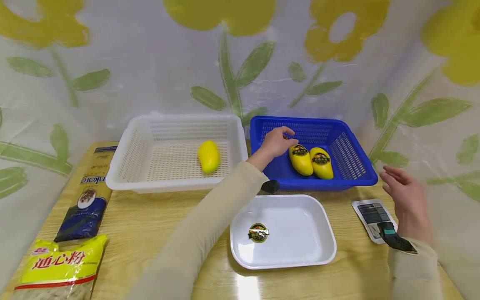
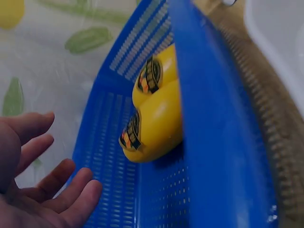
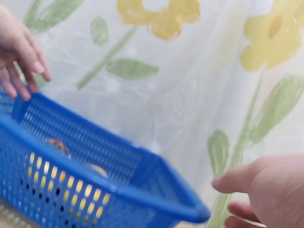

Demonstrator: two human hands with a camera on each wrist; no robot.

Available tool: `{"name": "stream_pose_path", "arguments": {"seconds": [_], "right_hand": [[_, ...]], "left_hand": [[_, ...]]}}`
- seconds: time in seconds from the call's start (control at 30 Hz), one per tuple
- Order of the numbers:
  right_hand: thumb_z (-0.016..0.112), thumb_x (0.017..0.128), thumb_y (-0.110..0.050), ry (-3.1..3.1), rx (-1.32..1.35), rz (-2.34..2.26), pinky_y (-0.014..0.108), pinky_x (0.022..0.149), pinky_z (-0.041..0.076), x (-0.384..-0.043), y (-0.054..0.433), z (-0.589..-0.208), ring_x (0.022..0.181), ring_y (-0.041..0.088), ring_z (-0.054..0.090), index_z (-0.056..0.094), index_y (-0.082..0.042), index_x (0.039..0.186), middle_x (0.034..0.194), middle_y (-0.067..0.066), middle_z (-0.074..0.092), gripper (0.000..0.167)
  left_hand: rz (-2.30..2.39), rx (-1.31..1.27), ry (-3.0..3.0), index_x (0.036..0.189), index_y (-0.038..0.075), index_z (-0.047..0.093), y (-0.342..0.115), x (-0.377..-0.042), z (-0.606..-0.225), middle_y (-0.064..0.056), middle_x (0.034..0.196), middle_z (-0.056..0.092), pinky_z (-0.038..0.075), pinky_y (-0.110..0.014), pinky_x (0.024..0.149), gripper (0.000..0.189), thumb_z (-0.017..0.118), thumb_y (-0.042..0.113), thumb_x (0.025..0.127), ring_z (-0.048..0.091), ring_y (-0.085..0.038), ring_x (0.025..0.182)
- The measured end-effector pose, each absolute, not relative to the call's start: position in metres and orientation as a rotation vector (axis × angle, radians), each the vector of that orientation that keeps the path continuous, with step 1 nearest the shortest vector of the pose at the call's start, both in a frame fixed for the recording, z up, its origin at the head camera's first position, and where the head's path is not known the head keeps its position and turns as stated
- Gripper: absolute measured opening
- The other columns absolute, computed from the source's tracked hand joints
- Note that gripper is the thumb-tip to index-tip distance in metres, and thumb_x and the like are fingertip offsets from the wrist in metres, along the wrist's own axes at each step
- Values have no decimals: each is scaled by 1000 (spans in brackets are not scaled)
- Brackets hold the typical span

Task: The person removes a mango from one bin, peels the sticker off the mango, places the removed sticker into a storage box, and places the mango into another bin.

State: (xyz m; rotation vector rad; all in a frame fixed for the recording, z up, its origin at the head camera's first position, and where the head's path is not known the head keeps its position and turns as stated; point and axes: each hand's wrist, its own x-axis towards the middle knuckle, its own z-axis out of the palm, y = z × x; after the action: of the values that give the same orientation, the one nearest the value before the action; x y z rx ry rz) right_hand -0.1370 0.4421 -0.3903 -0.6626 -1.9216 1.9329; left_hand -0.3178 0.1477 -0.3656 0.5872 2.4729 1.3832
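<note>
Two yellow mangoes [image 1: 301, 160] with dark round stickers lie side by side in the blue basket [image 1: 311, 183]. Over the basket's left part is my left hand [image 1: 277, 141], holding nothing, with its fingers spread in the left wrist view. In the head view its thumb comes close to the left mango; the left wrist view shows a gap between hand and fruit. My right hand [image 1: 406, 198], also holding nothing, hangs to the right of the basket with fingers loosely bent. A third mango [image 1: 208, 156], with no sticker showing, lies in the white basket [image 1: 176, 183].
A white tray [image 1: 292, 254] bearing a sticker [image 1: 258, 232] stands before the blue basket. Below my right hand lies a flat packet [image 1: 375, 216]. At the left are a long gold-and-blue pack [image 1: 84, 204] and a yellow bag [image 1: 61, 262]. A flowered curtain [image 1: 150, 75] hangs behind.
</note>
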Motion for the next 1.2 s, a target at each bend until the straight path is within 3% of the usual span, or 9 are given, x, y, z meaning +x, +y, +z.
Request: {"name": "stream_pose_path", "arguments": {"seconds": [0.13,0.43,0.67,0.83,1.2], "right_hand": [[68,92,-9,-1904,-503,2085,13,71,51,-135,444,-406,85,-1,63,67,-20,107,97,-12,67,19],[67,91,-4,-1772,-485,2242,20,74,55,-139,433,-415,85,7,66,62,-12,119,104,-3,63,29],[66,91,-2,-1697,-451,2308,23,76,56,-137,425,-416,86,9,67,57,-10,126,107,-1,61,36],[67,91,-6,-1720,-453,2278,24,76,56,-137,424,-418,87,9,67,50,-7,132,108,0,60,45],[69,90,-7,-1725,-466,2276,25,75,56,-138,426,-420,87,10,68,52,-10,132,106,0,61,44]], "left_hand": [[1394,547,2453,125,12,64,159,-330,-370,-9,131,58,50,-36,87,31,65,24,96,56,-24,111],[1366,391,2340,132,15,61,164,-351,-377,-6,151,41,42,-40,103,38,66,25,95,44,-27,131],[1376,398,2210,133,12,59,169,-352,-382,-9,152,39,39,-42,106,41,68,20,94,42,-29,134],[1358,378,2159,131,16,61,173,-349,-388,-6,150,41,41,-45,105,39,70,18,92,45,-28,130],[1293,411,2124,129,15,63,176,-344,-396,-7,142,51,43,-52,100,39,71,18,91,48,-30,125]]}}
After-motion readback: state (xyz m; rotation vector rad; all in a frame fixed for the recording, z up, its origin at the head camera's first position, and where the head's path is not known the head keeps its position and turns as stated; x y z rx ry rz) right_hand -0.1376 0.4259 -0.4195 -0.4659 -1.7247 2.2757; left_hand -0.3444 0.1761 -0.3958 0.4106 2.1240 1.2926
